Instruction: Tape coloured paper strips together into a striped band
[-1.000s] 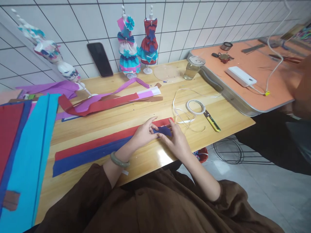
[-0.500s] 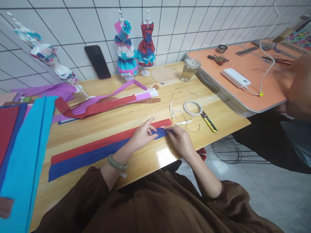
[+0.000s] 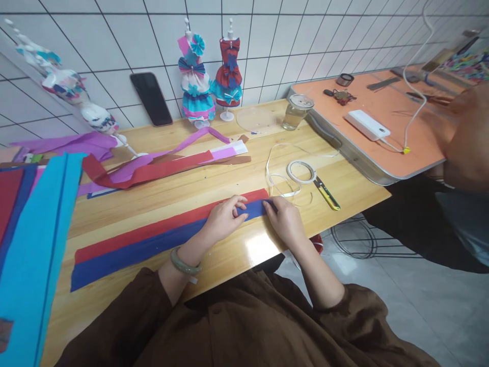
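While the right hand is pinching the right end of the blue strip, the left hand, at its nine o'clock, is curling loosely over the strips; whether its fingers are gripping, I cannot tell. The blue strip is lying on the wooden tabletop, running toward eight o'clock along the red strip. Judging progress, the two seem laid side by side for most of their length, with the right end still being handled; whether anything is joining them isn't showing. From the right hand, the tape roll is lying at one o'clock, and two dressed mannequins are standing toward eleven. No brand, label or writing is reading clearly.
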The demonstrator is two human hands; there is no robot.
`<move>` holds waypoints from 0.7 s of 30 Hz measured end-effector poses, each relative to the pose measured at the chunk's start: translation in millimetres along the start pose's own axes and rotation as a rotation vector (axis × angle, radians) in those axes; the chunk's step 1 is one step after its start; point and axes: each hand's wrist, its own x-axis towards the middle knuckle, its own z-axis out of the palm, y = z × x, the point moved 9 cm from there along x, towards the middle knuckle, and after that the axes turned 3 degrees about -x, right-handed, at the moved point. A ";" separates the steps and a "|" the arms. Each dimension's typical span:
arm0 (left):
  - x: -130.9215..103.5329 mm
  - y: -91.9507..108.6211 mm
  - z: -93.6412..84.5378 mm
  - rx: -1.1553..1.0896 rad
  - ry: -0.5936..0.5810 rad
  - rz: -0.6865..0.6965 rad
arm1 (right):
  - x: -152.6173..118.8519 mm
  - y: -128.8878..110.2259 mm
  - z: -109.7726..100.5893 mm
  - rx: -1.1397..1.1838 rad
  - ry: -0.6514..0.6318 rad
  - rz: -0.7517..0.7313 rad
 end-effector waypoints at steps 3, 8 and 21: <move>-1.8 9.8 -1.2 0.080 0.001 0.030 | 2.8 3.4 1.5 -0.071 -0.007 0.027; -4.9 19.3 -2.2 0.261 0.014 0.018 | 6.7 6.5 2.0 -0.169 -0.037 0.063; -10.9 32.7 6.1 0.401 0.003 0.124 | 10.4 20.1 1.5 -0.161 -0.076 0.177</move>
